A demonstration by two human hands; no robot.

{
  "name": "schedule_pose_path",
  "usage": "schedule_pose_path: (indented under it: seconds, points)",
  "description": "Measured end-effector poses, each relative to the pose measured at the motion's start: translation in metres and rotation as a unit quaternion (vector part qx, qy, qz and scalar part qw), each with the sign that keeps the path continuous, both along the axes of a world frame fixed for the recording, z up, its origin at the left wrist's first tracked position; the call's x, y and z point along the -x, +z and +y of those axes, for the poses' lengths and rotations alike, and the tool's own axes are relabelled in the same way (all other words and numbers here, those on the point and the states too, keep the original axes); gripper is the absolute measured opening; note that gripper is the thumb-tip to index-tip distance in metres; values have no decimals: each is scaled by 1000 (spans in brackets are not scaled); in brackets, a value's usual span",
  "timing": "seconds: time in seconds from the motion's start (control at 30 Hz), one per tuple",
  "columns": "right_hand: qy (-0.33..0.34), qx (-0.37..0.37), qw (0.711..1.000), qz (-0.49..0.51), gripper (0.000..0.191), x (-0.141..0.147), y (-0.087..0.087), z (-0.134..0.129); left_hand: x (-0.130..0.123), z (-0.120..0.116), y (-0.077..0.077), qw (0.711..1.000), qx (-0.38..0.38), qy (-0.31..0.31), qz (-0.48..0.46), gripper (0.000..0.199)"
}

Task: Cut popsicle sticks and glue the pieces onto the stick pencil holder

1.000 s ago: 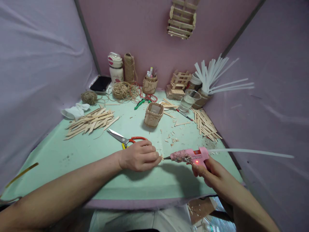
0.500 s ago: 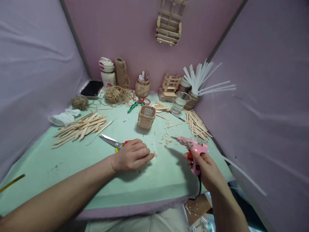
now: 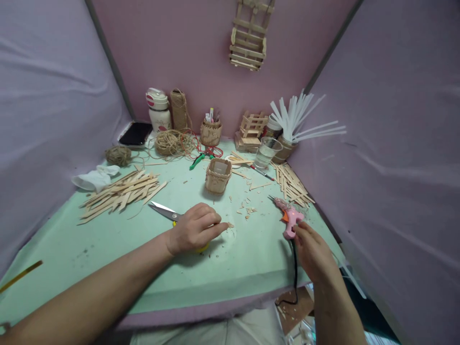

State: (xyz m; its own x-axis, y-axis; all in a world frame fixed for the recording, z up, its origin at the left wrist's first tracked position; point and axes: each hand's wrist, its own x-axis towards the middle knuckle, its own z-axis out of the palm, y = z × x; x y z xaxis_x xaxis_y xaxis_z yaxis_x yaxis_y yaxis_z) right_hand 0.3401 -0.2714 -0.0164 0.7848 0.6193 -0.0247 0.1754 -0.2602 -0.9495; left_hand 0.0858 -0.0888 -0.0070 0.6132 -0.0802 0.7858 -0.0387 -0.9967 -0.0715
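Note:
My left hand point(image 3: 197, 229) lies low over the table with its fingers curled and the index finger reaching right, touching small wood chips point(image 3: 230, 225). Whatever its fingers hold is hidden. Beneath it are the scissors point(image 3: 167, 213), blades pointing left and the yellow handle partly covered. On the right, my right hand point(image 3: 309, 247) has its fingers closed at the back of the handle of a pink hot glue gun point(image 3: 290, 221), whose nozzle points up and left. A small square basket of wood pieces point(image 3: 218, 177) stands upright beyond my left hand.
Wooden sticks point(image 3: 122, 194) lie piled at left, with more sticks point(image 3: 292, 184) at right. Behind are twine point(image 3: 168, 143), green-handled pliers point(image 3: 197, 160), a plastic cup of water point(image 3: 266, 152) and white glue sticks point(image 3: 293, 112). A black cord point(image 3: 295, 268) hangs over the front edge.
My right hand has lowered the glue gun toward the table at right and shifted its grip back on the handle. The gun's red light no longer shows. My left hand has barely moved.

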Motion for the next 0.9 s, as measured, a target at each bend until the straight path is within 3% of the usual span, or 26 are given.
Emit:
schedule_pose_path:
  seconds: [0.1, 0.17, 0.3, 0.37, 0.53, 0.9]
  points:
    - [-64, 66, 984, -152, 41, 21, 8, -6, -1, 1, -6, 998, 60, 7, -1, 20]
    - [-4, 12, 960, -281, 24, 40, 16, 0, -2, 2, -7, 996, 91, 6, -8, 16]
    - [121, -78, 879, -455, 6, 76, 26, 26, -3, 1, -7, 991, 133, 12, -3, 11]
    - [145, -94, 859, -481, 6, 88, 26, 41, -3, 2, -7, 989, 149, 23, 8, 10]
    - [156, -106, 844, -502, 4, 100, 18, 66, -2, 5, -8, 985, 159, 56, 33, 11]
    - [181, -84, 834, -514, 6, 100, 7, 76, -5, 5, -6, 975, 200, 75, 68, 17]
